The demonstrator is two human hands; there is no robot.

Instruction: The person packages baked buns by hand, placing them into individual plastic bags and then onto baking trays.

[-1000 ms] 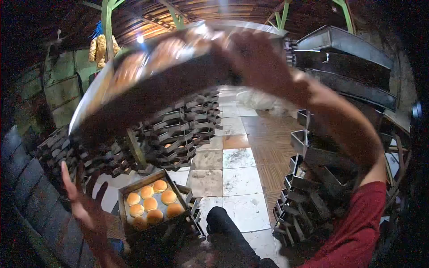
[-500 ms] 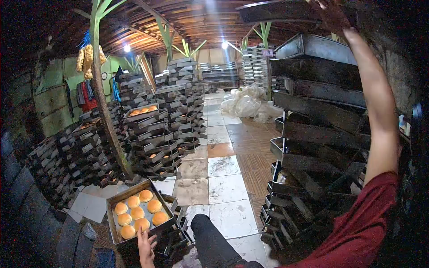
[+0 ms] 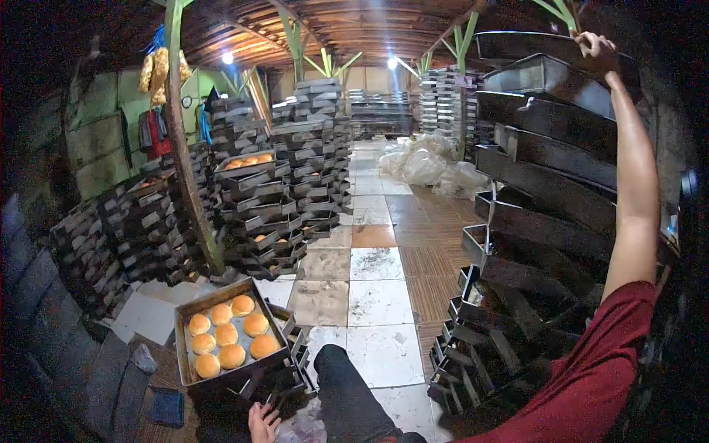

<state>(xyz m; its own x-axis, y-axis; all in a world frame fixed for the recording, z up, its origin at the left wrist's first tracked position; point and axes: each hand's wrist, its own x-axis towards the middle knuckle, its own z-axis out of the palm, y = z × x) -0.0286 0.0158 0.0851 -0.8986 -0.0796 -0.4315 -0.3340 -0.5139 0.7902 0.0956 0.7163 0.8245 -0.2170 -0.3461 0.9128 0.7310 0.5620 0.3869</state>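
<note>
A square dark metal tray [image 3: 186,325] of round golden buns [image 3: 228,334] sits on a low stack at my lower left. My left hand [image 3: 264,423] is below that tray's near edge, fingers loosely bent and apart, beside crumpled clear plastic [image 3: 301,426]. High on the right, my right hand [image 3: 597,50] has its fingers curled over the rim of the uppermost dark tray [image 3: 517,49] of a tall stack. Just under it is another metal tray [image 3: 528,76], its grey side catching the light.
Tall stacks of trays [image 3: 310,133] line the left beside a slanted wooden post [image 3: 185,162]. A heap of clear plastic bags [image 3: 428,164] lies on the tiled floor [image 3: 377,303] farther back. A blue object [image 3: 168,407] is at lower left.
My right hand and the top tray have come down onto the right stack. My left hand has dropped away from the buns to below their tray. The view has shifted slightly.
</note>
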